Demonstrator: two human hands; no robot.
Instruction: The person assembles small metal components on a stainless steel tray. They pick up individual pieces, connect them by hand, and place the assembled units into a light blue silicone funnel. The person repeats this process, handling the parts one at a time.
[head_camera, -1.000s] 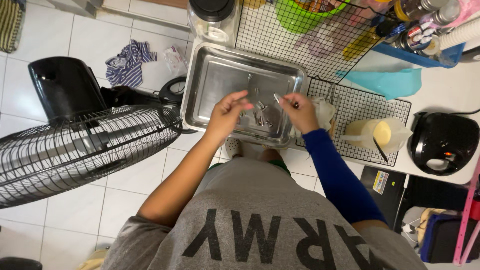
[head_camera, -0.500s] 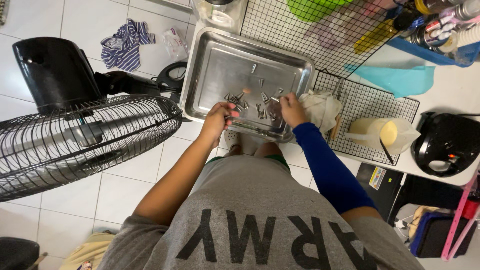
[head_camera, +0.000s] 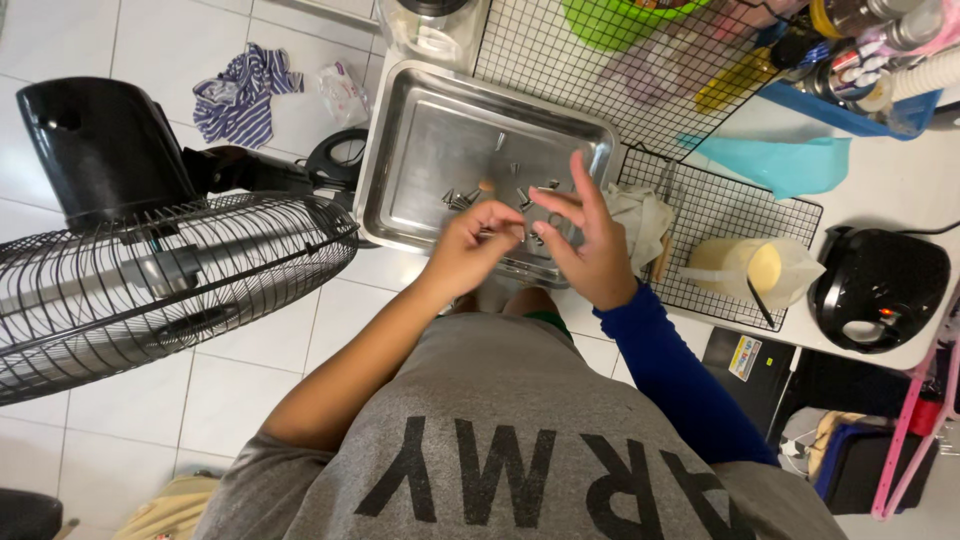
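Centre frame, I watch my left hand pinch a small metal piece over the steel tray; my right hand hovers with fingers spread. The pieces look light, stiff and slippery, best gripped by fingertips across their sides.

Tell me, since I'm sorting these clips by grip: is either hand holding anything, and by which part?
The left hand pinches something small above the steel tray; too small to tell which part. The right hand looks open and empty.
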